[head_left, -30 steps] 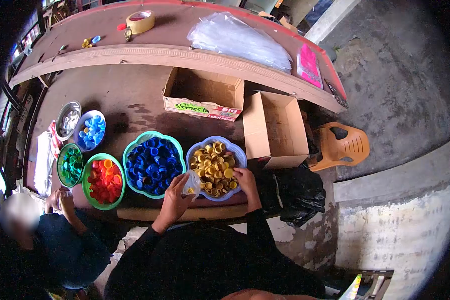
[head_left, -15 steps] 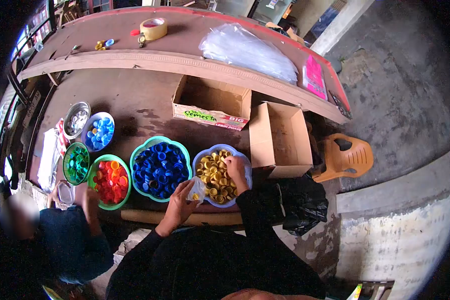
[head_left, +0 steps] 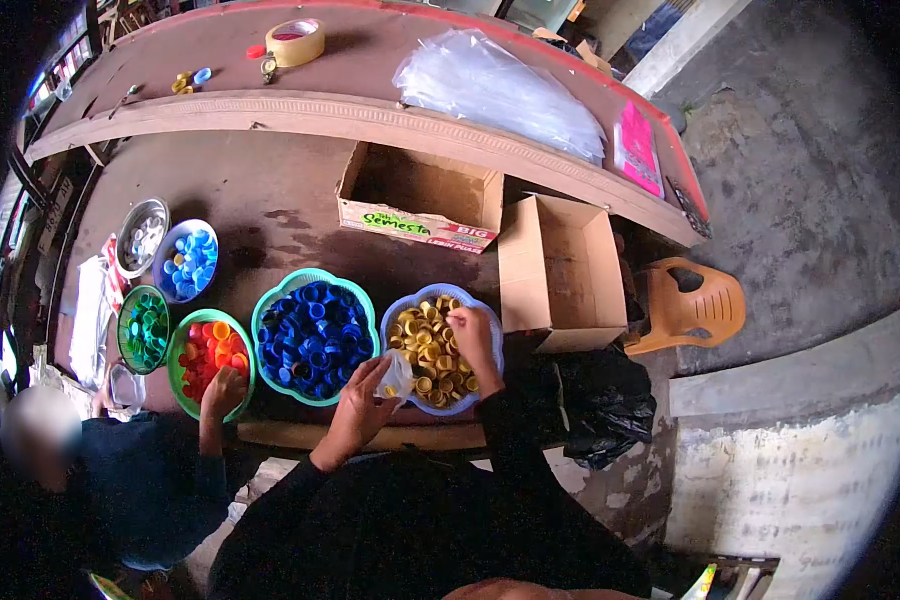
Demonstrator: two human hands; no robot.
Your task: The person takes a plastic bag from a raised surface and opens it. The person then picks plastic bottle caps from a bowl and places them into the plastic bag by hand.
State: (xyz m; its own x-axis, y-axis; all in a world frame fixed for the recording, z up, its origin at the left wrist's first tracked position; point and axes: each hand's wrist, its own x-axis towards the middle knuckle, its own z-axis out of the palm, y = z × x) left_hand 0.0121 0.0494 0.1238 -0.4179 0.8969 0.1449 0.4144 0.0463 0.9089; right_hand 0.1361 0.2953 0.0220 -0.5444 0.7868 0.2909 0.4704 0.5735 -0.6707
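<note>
My left hand [head_left: 358, 410] holds a small clear plastic bag [head_left: 398, 376] at the front left of the lavender basket [head_left: 440, 290]. Something yellow shows inside the bag. Over the gold bottle caps [head_left: 425, 330] in that basket is my right hand [head_left: 478, 342], its fingertips pinched together; whatever they hold is too small to make out. Just left stands a turquoise basket [head_left: 261, 305] full of dark blue caps [head_left: 315, 335].
Two open cardboard boxes [head_left: 420, 225] stand behind the baskets. At left, a co-worker's hand [head_left: 224, 393] reaches into a green basket [head_left: 175, 370] of red and orange caps. A raised plank [head_left: 320, 118] crosses behind. A black plastic bag [head_left: 610, 410] lies at right.
The co-worker's hand has moved right, into the basket of red and orange caps. My right hand has shifted slightly downward over the gold caps; my left hand still holds the bag.
</note>
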